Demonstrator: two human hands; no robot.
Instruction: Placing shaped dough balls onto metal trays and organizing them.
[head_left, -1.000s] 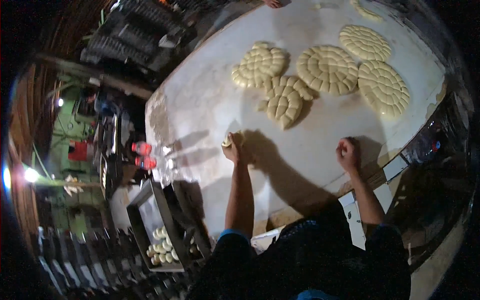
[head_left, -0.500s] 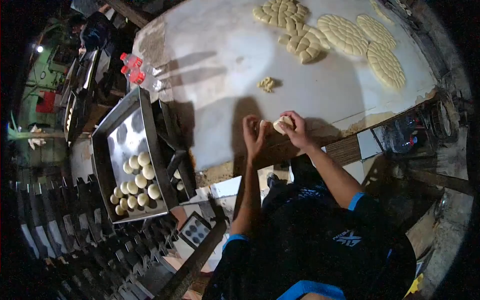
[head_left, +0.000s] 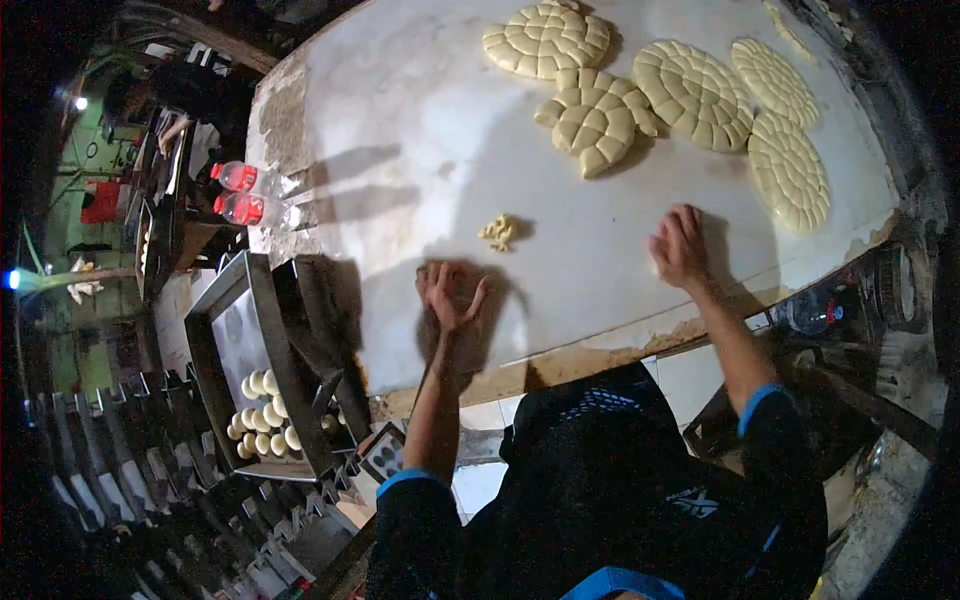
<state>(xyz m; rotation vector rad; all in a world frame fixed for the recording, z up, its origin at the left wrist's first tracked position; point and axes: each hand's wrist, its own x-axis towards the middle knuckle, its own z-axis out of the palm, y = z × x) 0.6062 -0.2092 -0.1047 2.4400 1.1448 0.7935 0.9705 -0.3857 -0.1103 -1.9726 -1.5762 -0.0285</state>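
Observation:
My left hand (head_left: 450,295) is low over the near part of the pale marble-like worktop (head_left: 380,110), thumb and fingers apart, with nothing visible in it. My right hand (head_left: 680,245) is farther right, fingers curled down at the surface; anything under them is hidden. A small crumpled heap of dough (head_left: 498,232) lies beyond and between my hands. Several segmented dough shapes sit farther back, among them round ones (head_left: 690,90) and an irregular one (head_left: 595,120).
A deep metal tray (head_left: 230,330) holds several dough balls (head_left: 265,415) at left, near dark metal racks (head_left: 100,470). Two red-labelled plastic bottles (head_left: 245,208) are at the worktop's left edge. A co-worker (head_left: 185,90) bends over another bench behind them. Another bottle (head_left: 815,312) is below, at right.
A half second ago my hands were together on a piece of dough; now they are apart, left hand leftward, right hand forward and right. That piece is no longer visible.

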